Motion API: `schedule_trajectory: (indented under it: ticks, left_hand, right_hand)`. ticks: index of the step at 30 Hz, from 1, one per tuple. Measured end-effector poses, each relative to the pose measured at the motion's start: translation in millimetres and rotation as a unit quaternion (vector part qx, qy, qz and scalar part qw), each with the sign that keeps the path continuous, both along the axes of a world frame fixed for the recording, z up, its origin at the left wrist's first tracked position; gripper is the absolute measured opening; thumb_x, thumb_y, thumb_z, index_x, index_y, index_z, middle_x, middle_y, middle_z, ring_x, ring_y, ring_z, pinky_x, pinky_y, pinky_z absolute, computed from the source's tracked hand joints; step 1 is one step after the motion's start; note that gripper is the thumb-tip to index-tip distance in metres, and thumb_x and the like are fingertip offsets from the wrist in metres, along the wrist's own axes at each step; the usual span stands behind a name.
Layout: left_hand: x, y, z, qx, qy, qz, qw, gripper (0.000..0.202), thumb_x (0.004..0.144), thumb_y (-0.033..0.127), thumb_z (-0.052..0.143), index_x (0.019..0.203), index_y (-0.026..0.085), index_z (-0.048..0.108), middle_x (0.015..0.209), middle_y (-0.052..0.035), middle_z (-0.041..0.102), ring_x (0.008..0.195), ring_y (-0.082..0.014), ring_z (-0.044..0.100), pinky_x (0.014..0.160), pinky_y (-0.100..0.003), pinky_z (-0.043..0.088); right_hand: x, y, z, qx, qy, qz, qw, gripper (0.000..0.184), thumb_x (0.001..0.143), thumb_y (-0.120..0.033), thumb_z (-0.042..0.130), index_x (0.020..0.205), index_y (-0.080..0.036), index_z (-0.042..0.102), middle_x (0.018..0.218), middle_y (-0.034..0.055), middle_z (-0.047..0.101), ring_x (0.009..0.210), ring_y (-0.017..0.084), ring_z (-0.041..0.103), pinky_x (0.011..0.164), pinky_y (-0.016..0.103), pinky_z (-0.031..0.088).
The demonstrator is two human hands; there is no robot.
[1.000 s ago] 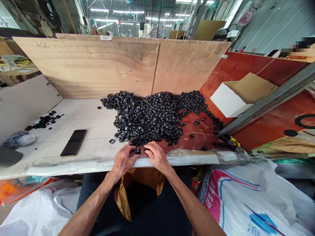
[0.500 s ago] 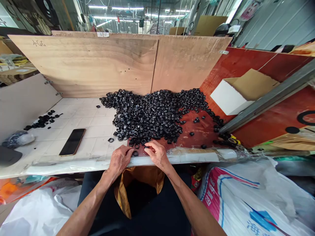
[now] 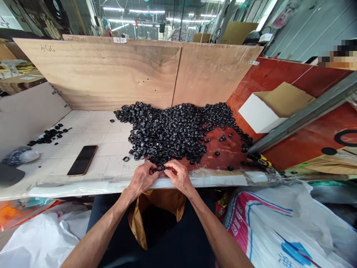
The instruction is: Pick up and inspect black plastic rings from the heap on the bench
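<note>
A large heap of small black rings (image 3: 173, 130) spreads across the worktable. At its near edge, by the table's front rim, my two hands are close together. My left hand (image 3: 143, 176) is closed, with its thumb and forefinger on a small black ring (image 3: 154, 170); the fingers partly cover it. My right hand (image 3: 179, 175) pinches another small black part, mostly hidden by the fingertips. Loose black rings (image 3: 160, 167) lie in the narrow gap between the hands. Below, an open brown bag (image 3: 134, 223) rests at my lap, its inside dark.
A phone (image 3: 83, 160) lies on the left of the table, with a smaller group of black pieces (image 3: 50, 136) beyond it. Wooden boards (image 3: 119, 74) wall the back. A white box (image 3: 259, 113) and a metal bar (image 3: 306, 111) are at right. White sacks (image 3: 279, 223) stand below.
My left hand has moved right and slightly forward, closing over the loose ring beside it. The right hand has stayed nearly in place. The view has shifted slightly.
</note>
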State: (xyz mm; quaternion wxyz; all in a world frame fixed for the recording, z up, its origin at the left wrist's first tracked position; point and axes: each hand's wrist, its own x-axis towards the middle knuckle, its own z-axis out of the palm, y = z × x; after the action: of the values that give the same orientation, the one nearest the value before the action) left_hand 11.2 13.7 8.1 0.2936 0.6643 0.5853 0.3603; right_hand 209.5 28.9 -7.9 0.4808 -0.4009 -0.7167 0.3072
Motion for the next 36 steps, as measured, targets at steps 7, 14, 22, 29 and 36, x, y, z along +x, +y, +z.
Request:
schedule_trajectory:
  ticks: [7, 14, 22, 29, 36]
  left_hand:
    - [0.9, -12.1, -3.3, -0.117, -0.360, -0.043, 0.924, 0.030, 0.082, 0.038, 0.080, 0.102, 0.019, 0.069, 0.089, -0.0032, 0.079, 0.084, -0.0203, 0.076, 0.083, -0.032, 0.059]
    - [-5.4, -14.7, -11.7, -0.039, -0.339, -0.079, 0.937, 0.028, 0.083, 0.035, 0.082, 0.104, 0.018, 0.073, 0.103, -0.0052, 0.076, 0.092, -0.0185, 0.073, 0.086, -0.030, 0.059]
    - [-9.4, -16.8, -22.8, 0.028, -0.246, -0.093, 0.964, 0.026, 0.091, 0.036, 0.074, 0.110, 0.018, 0.072, 0.108, -0.0078, 0.075, 0.102, -0.0212, 0.071, 0.095, -0.035, 0.058]
    - [-8.7, -18.0, -23.4, 0.050, -0.234, -0.089, 0.967, 0.023, 0.092, 0.035, 0.073, 0.108, 0.018, 0.072, 0.107, -0.0074, 0.074, 0.103, -0.0211, 0.070, 0.096, -0.035, 0.057]
    - [-8.2, -17.5, -18.8, 0.028, -0.248, -0.081, 0.965, 0.022, 0.089, 0.034, 0.076, 0.105, 0.018, 0.074, 0.104, -0.0071, 0.075, 0.103, -0.0216, 0.069, 0.097, -0.035, 0.055]
  right_hand:
    - [-8.6, -11.8, -1.6, -0.090, 0.092, 0.004, 0.992, 0.020, 0.086, -0.024, 0.073, 0.106, -0.022, 0.073, 0.100, 0.0041, 0.074, 0.082, 0.018, 0.071, 0.073, 0.028, 0.058]
    - [-20.1, -22.4, 4.2, -0.009, 0.054, 0.005, 0.998, 0.017, 0.094, -0.021, 0.065, 0.106, -0.022, 0.077, 0.106, 0.0083, 0.074, 0.097, 0.021, 0.071, 0.082, 0.030, 0.058]
    - [-23.7, -29.6, 8.9, 0.002, 0.020, -0.027, 0.999, 0.021, 0.095, -0.021, 0.059, 0.114, -0.023, 0.069, 0.102, 0.0070, 0.075, 0.084, 0.020, 0.071, 0.079, 0.032, 0.059]
    - [-26.9, -30.0, 8.6, -0.075, 0.057, -0.019, 0.995, 0.013, 0.095, -0.032, 0.064, 0.097, -0.021, 0.071, 0.093, 0.0070, 0.075, 0.081, 0.021, 0.073, 0.072, 0.030, 0.061]
    - [-28.4, -27.1, 4.9, -0.088, 0.077, -0.023, 0.993, 0.010, 0.093, -0.026, 0.064, 0.096, -0.021, 0.073, 0.090, 0.0060, 0.075, 0.081, 0.021, 0.073, 0.073, 0.031, 0.061]
